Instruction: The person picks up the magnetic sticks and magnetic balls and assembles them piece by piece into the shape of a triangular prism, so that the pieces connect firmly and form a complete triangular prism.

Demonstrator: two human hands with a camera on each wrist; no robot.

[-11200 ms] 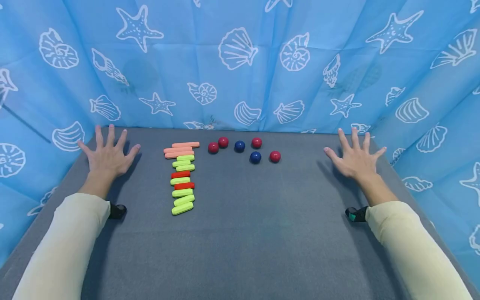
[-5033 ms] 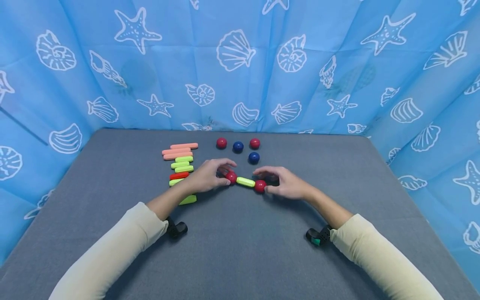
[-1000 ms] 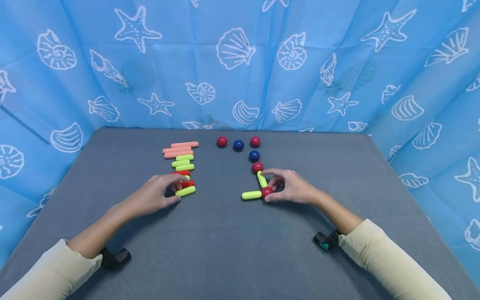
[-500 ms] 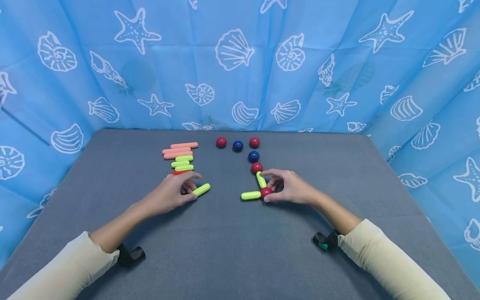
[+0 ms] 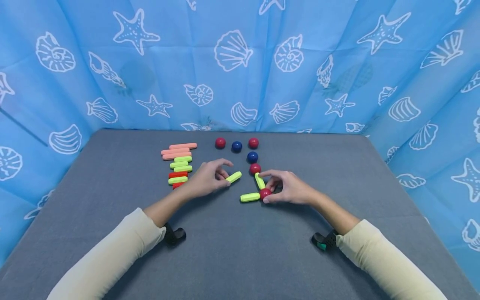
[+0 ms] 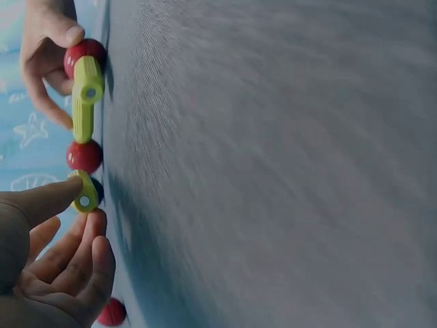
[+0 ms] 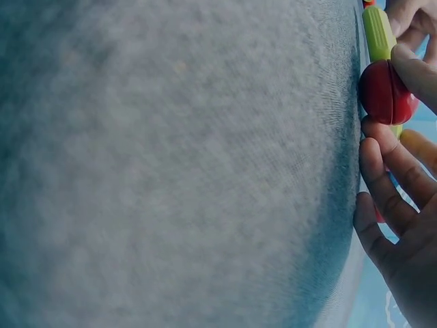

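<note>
My left hand (image 5: 206,179) pinches a yellow-green toy building rod (image 5: 234,177) between thumb and fingers, its round pale end facing the camera in the left wrist view. That rod's far tip points towards a red ball (image 5: 255,168). My right hand (image 5: 290,188) grips another red ball (image 7: 386,92), thumb on one side and fingers on the other. From this ball one yellow-green rod (image 5: 249,197) runs left. A second rod (image 5: 259,181) leads away to the farther red ball, and my right index fingertip lies at this rod.
Two blue balls (image 5: 253,157) and two more red balls (image 5: 220,143) lie at the back middle. On the left is a column of salmon rods (image 5: 176,151), yellow-green rods (image 5: 179,165) and red rods (image 5: 178,174). A blue shell-print curtain (image 5: 232,83) borders the grey table (image 5: 240,250).
Two balls and several rods have left their places since the start, and two rods now join the balls. Over the last second my left hand brings a rod rightward; my right hand stays.
</note>
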